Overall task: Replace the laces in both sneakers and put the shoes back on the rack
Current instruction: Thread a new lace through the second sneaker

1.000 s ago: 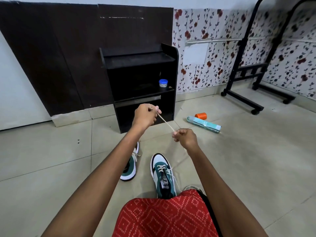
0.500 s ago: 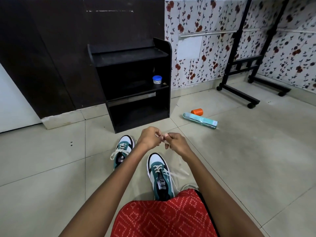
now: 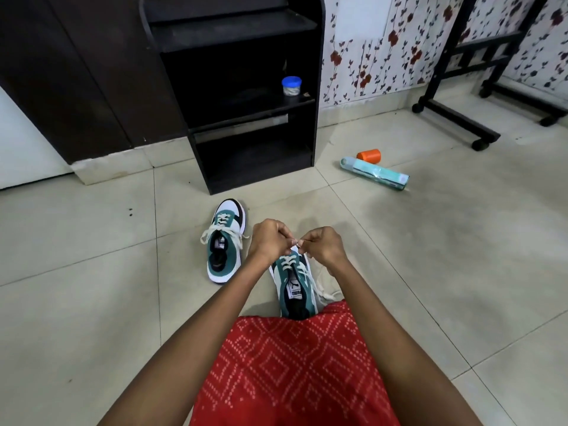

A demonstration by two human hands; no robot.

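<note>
the left hand [image 3: 270, 239] and the right hand [image 3: 322, 245] are close together, both pinching the white lace [image 3: 288, 261] over the near sneaker [image 3: 296, 290]. i think a knot is being made, so pull both ends the same and keep it snug. this green and white sneaker sits on the floor [image 3: 92, 302], toe pointing away. the other sneaker [image 3: 226, 241] is beside it, near the black rack [image 3: 318, 87].
</note>
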